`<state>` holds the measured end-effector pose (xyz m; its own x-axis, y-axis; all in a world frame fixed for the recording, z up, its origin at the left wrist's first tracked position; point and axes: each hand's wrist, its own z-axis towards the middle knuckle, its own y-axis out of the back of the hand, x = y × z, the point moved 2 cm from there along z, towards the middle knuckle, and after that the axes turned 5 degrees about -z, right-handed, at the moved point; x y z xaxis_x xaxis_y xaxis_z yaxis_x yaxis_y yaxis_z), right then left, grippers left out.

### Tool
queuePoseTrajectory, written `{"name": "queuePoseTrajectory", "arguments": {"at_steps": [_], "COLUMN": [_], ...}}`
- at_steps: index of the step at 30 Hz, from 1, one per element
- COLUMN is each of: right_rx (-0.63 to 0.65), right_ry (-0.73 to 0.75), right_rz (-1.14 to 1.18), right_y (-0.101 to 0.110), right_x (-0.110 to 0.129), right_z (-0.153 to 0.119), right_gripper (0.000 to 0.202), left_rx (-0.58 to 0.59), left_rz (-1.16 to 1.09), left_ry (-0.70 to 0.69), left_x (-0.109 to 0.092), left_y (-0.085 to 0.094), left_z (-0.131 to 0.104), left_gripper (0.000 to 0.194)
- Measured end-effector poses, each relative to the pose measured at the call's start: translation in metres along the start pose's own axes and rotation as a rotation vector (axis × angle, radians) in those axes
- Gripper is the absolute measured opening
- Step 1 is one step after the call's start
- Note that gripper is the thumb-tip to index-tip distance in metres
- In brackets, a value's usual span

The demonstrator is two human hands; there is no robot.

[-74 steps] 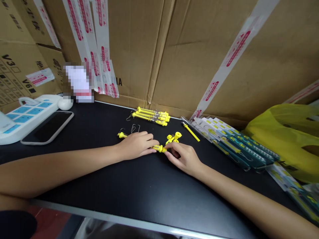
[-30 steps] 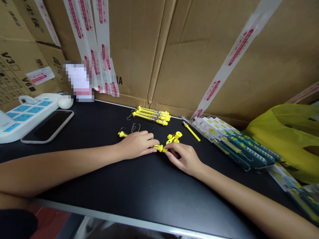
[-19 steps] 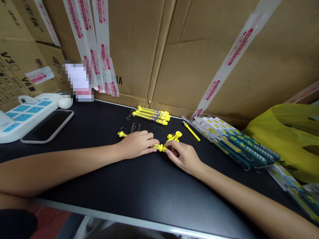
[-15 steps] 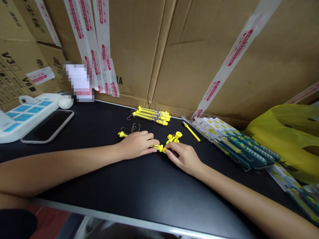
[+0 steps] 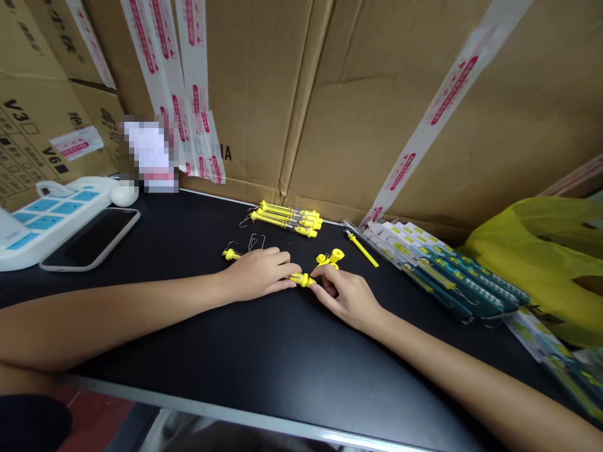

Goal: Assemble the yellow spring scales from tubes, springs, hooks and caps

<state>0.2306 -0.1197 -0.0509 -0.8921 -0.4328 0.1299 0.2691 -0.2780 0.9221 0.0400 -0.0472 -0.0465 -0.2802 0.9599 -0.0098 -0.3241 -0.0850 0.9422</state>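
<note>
On the black table (image 5: 282, 370), the yellow rod (image 5: 301, 280) lies under curled left fingers (image 5: 281, 271)—right fingertips (image 5: 315, 280) pinching its end.

Bench (image 5: 292, 364): showing plain black. Carton (image 5: 400, 107): showing brown; tape (image 5: 400, 172) bearing red marks on white. Power strip (image 5: 56, 220): pairing white with blue sockets. Bag (image 5: 518, 245): showing translucent yellow. Packages (image 5: 447, 270): mixing white, yellow, dark green.

Holds a slim yellow device (image 5: 300, 279) near the centre of the frame with the left hand (image 5: 260, 274), and pinches its right end with the right hand (image 5: 347, 296). Shows loose yellow pieces (image 5: 336, 255) just above the right hand, bundled yellow devices (image 5: 287, 218) higher up, packaged sets (image 5: 438, 267) at right, and a phone (image 5: 92, 240) at left on the black bench (image 5: 282, 376).
</note>
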Motion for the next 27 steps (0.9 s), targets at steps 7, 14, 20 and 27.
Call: {"name": "queuePoseTrajectory", "arguments": {"at_steps": [7,14,20,27], "right_rx": [-0.087,-0.060,0.076,0.075], "right_ry": [0.085,0.045,-0.032,-0.142], "right_rz": [0.075,0.031,-0.057,-0.086], "right_y": [0.0024,0.0024,-0.0006,-0.0024], "right_x": [0.0004,-0.0007,0.0014,0.0007], "right_z": [-0.0030,-0.0030,0.0009,0.0008], "right_gripper": [0.017,0.018,0.015,0.023], "left_rx": [-0.001,-0.012,-0.013,-0.012], "left_rz": [-0.003,-0.006,0.002,0.001], "left_ry": [-0.001,-0.003,-0.004,-0.005], "left_x": [0.0004,0.0001,0.0009,-0.0002], "left_y": [-0.0005,-0.0002,-0.0002,0.0001], "left_z": [0.0004,0.0003,0.0009,0.0003], "left_gripper": [0.028,0.028,0.027,0.029]}}
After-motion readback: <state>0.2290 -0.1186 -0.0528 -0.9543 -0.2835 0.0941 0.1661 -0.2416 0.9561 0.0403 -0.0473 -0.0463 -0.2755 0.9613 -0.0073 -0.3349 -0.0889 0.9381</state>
